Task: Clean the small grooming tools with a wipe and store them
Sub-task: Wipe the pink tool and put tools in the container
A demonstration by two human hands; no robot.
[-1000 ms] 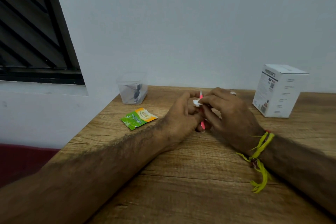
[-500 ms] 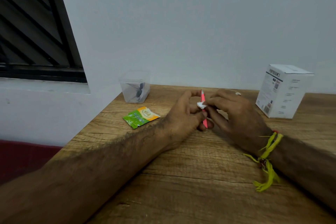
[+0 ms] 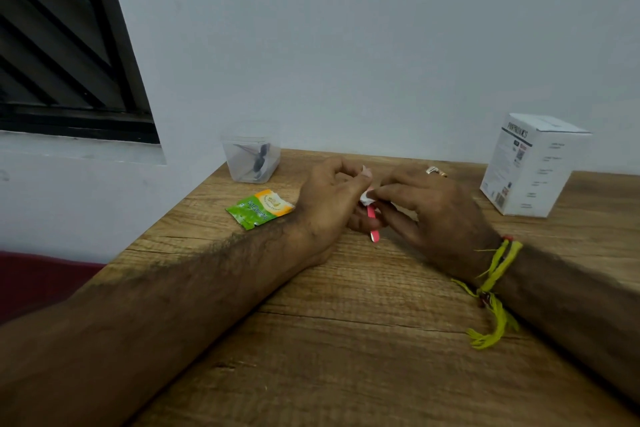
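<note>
Pink tool [image 3: 373, 224] near green sachet [image 3: 259, 208]

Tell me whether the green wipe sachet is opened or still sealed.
Opened, it seems: the green sachet lies flat on the table, one corner ragged as if torn.

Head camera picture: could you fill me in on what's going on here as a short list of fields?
left hand: holds a pink stick upright over the table
right hand: pinches a white wipe against the stick's upper part
clear tub: far left by the wall, dark tools inside
green packet: flat on the table, torn open, beside the left wrist
white box: far right, upright
right wrist: yellow thread band
</note>
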